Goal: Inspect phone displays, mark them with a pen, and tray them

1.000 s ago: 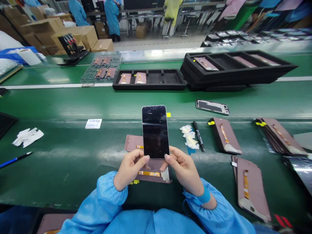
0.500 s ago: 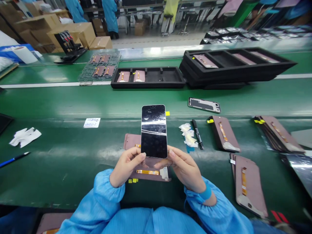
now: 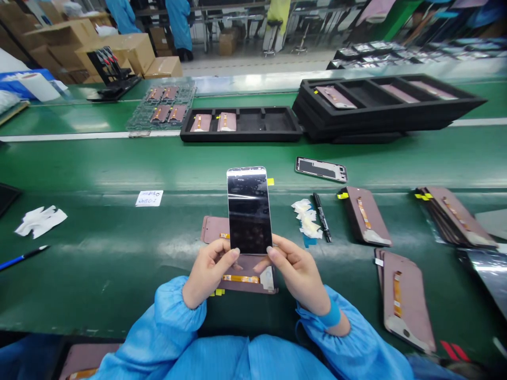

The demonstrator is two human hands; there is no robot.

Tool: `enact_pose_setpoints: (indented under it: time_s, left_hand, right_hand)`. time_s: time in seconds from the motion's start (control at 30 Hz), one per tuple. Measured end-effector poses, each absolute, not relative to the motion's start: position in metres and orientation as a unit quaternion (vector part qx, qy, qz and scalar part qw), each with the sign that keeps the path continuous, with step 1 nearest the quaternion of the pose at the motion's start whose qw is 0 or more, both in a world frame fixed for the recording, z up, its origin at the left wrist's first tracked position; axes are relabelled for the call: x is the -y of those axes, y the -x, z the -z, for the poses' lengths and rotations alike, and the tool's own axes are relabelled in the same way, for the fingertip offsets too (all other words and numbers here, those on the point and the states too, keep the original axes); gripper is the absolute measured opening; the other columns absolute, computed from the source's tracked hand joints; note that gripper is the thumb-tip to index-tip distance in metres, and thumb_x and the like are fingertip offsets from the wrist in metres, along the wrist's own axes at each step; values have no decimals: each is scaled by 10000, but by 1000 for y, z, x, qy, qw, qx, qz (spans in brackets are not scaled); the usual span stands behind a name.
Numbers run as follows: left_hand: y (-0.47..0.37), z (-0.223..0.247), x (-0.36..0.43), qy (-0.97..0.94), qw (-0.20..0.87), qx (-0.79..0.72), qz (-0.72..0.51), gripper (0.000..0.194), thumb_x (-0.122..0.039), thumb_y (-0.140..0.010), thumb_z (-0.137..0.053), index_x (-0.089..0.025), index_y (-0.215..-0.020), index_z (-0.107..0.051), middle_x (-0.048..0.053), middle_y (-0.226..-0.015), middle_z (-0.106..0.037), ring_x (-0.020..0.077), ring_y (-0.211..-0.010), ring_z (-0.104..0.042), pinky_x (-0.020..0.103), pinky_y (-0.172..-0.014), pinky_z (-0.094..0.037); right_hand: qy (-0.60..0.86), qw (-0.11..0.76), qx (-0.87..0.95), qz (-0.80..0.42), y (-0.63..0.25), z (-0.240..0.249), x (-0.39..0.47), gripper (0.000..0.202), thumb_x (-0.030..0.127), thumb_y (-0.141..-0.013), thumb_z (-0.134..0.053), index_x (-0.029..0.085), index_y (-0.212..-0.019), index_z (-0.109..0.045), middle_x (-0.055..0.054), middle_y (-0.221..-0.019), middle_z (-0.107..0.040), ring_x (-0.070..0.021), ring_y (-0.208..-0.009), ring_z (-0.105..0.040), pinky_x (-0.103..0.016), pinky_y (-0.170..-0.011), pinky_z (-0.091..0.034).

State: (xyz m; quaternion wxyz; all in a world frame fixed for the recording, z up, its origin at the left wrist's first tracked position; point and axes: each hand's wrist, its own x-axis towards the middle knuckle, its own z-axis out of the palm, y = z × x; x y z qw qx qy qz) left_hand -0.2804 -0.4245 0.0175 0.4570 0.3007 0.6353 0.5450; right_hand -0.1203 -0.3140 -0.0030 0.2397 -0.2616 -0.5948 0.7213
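Observation:
Between my hands a phone screen (image 3: 249,216) is held up, its dark glass facing me with bright reflections across it. A yellow tab (image 3: 271,182) sticks out at its upper right edge. My left hand (image 3: 209,269) pinches the lower left corner, thumb on the glass. At the lower right corner my right hand (image 3: 299,269) grips with its thumb in front; the fingers behind are partly hidden. Below the held screen, pinkish screen panels (image 3: 245,287) with orange flex cables lie on the green surface (image 3: 130,253).
Stacks of pinkish panels (image 3: 368,211) lie at the right, near a marker (image 3: 321,216) and crumpled white scraps (image 3: 307,216). A phone frame (image 3: 320,169) lies beyond. Black trays (image 3: 241,136) stand at the back. A handwritten label (image 3: 149,198) and a pen (image 3: 24,258) are left.
The phone screen has tilted, shifting its reflections. My right thumb has moved onto its front at the lower right corner. The phone frame on the belt has shifted left.

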Motion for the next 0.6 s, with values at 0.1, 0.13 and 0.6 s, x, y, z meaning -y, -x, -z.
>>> enact_pose_setpoints:
  time_s: [0.1,0.13,0.6]
  left_hand:
    - [280,-17,424,-298,457,-630,-553,352,-495,-811,-650,-168,-693,-599,-6,-626,-619,139,-620,-612,261,-650,-500]
    - [281,-16,424,-294,465,-623,-556,355,-493,-807,-657,-164,-685,-606,-3,-628,-619,139,-626,-611,262,-658,-506]
    - [286,-8,426,-228,534,-578,-573,406,-523,-829,-625,-158,-655,-585,-10,-628,-600,129,-586,-623,257,-620,-513]
  right_hand:
    - [271,248,595,-715,120,6,315,417,414,-936,-554,168,-1273,-577,-38,-698,-737,-226,-659,-726,-362,-652,-593]
    - [269,251,593,-716,120,7,315,413,405,-937,-556,174,-1280,-575,-37,-710,-739,-227,-669,-728,-363,-661,-590]
    - [252,202,558,-764,116,11,312,440,425,-933,-553,174,-1295,-563,-70,-817,-746,-245,-730,-722,-395,-710,-574]
